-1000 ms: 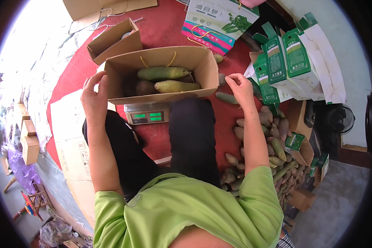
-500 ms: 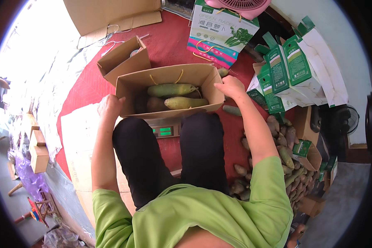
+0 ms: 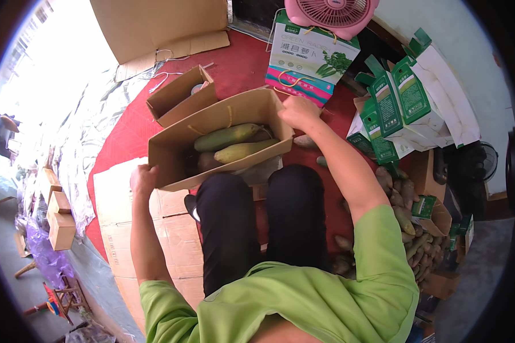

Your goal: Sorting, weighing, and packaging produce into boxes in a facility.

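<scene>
A brown cardboard box [image 3: 252, 108] with yellow cord handles is held above my knees, slanting with its left end lower and nearer me. My left hand [image 3: 145, 177] is closed on its left end, and my right hand [image 3: 300, 112] grips the right end. Inside lie a green radish [image 3: 226, 137] and a paler yellow-green radish [image 3: 246, 151], with more radishes partly hidden around them. Beneath the box, part of a scale's metal plate [image 3: 263, 170] shows. My legs and the box cover the rest of the scale.
A smaller open cardboard box [image 3: 180, 97] stands beyond the held one. A pink fan [image 3: 332, 14] sits on a green-and-white carton [image 3: 309, 51]. Green cartons [image 3: 403, 97] and a radish pile [image 3: 420, 251] are at right. Flattened cardboard [image 3: 171, 240] lies left.
The box has moved left off the scale with both my hands on its ends. It has turned so that its left end comes nearer me. The scale's lit display is now out of sight.
</scene>
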Demonstrator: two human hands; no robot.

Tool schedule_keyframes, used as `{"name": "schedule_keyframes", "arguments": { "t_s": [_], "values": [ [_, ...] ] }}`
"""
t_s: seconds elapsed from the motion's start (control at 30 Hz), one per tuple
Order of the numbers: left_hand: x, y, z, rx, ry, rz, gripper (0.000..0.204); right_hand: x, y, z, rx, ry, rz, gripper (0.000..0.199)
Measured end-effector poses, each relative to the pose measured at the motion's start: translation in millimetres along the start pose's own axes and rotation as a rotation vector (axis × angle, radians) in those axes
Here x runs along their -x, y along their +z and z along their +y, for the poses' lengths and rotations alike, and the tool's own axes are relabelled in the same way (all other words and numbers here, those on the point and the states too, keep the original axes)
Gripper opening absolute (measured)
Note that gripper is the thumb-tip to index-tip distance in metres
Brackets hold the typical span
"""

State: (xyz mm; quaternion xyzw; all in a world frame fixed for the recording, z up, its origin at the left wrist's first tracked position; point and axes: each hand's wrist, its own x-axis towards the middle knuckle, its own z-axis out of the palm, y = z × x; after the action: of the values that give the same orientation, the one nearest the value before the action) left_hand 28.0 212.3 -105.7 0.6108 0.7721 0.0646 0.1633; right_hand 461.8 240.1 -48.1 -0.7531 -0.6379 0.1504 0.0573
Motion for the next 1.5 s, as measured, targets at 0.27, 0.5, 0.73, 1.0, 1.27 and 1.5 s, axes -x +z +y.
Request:
{"name": "schedule_keyframes", "arguments": {
  "t_s": [0.27, 0.5, 0.73, 1.0, 1.27, 1.5],
  "values": [
    [81.6, -39.4, -160.4, 0.021, -0.106, 0.266, 0.039, 18.2, 30.9, -156.3, -0.010, -0.327, -0.085, 0.023],
    [220.2, -56.1, -287.1, -0.045, -0.318, 0.410, 0.040, 79.1, 114.8, -282.4, 0.052, -0.631, -0.267, 0.024],
    [339.3, -29.1, -374.9, -0.269, -0.608, 0.299, 0.045, 177.8, 218.2, -318.7, 0.009, -0.702, -0.493, 0.020],
    [413.5, 42.6, -388.0, -0.060, -0.852, 0.180, 0.037, 219.5, 275.6, -310.8, 0.075, -0.715, -0.720, 0.027],
    [357.0, 23.7, -368.6, -0.745, -0.484, 0.387, 0.032, 171.4, 173.9, -302.4, -0.132, -0.760, -0.534, 0.023],
    [194.2, 15.7, -127.5, -0.160, 0.000, 0.299, 0.041, 85.1, 24.5, -126.4, -0.749, -0.572, 0.095, 0.020]
  ]
}}
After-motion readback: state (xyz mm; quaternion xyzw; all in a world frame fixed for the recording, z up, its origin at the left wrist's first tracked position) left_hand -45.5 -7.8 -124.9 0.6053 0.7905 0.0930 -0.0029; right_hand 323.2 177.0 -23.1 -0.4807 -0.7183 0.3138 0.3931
